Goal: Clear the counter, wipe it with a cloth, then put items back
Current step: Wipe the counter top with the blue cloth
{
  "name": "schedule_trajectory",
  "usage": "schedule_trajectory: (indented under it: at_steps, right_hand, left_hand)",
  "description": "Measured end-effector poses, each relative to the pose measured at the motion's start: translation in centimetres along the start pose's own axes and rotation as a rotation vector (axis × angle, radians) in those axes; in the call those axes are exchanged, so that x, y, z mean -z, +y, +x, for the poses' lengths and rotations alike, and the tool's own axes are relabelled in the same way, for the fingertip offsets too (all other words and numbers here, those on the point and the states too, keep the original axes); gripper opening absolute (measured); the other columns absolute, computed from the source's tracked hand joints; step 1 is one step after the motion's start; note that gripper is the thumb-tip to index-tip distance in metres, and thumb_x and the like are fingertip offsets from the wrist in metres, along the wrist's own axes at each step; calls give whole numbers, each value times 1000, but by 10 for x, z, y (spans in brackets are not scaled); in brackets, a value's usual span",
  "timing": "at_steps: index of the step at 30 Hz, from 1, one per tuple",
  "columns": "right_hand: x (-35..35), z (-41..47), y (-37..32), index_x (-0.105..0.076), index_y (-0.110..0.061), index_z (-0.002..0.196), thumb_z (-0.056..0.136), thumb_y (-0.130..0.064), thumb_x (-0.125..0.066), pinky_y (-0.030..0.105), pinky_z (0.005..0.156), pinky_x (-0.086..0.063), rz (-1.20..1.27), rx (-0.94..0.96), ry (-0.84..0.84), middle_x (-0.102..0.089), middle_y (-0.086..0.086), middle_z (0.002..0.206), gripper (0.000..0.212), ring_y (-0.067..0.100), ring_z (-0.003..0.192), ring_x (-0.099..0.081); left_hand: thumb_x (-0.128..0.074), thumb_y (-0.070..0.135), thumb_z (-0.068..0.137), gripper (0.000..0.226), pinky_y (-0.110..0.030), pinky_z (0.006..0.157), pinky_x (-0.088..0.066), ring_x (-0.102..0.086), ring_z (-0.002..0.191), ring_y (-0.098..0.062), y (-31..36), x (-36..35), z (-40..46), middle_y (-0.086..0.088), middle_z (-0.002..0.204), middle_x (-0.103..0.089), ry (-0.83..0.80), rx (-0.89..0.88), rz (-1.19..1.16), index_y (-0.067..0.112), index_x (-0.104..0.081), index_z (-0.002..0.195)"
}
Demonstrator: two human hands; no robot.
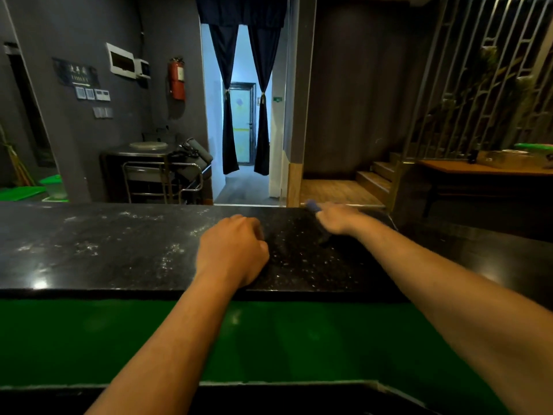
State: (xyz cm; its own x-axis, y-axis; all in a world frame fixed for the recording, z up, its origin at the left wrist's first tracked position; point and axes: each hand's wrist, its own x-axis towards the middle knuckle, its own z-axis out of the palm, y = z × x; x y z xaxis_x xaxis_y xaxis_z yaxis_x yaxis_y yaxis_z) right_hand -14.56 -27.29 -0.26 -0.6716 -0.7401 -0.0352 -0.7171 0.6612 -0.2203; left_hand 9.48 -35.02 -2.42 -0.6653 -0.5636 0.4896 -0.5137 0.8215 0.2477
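A dark speckled stone counter [119, 253] runs across the view, with pale smears on its left half. My left hand [233, 250] rests on it near the middle, curled into a fist with nothing visible in it. My right hand [338, 218] reaches to the counter's far edge and is closed on a small blue thing [312, 205], of which only a blurred tip shows; I cannot tell whether it is a cloth.
A green ledge [89, 339] lies below the counter's near edge. Beyond the counter stand a metal trolley [161, 181], a curtained doorway [242, 115], wooden steps [374, 178] and a wooden table [478, 169] at right.
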Motion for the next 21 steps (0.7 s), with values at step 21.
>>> schedule_trajectory:
  at_steps: [21]
  right_hand:
    - [-27, -128, -40, -24, -31, 156, 102, -36, -26, 51, 118, -15, -23, 269, 13, -19, -2, 165, 54, 24, 151, -16]
  left_hand:
    - [-49, 24, 86, 24, -34, 64, -52, -62, 72, -21, 5, 18, -23, 2, 81, -69, 91, 55, -30, 23, -72, 80]
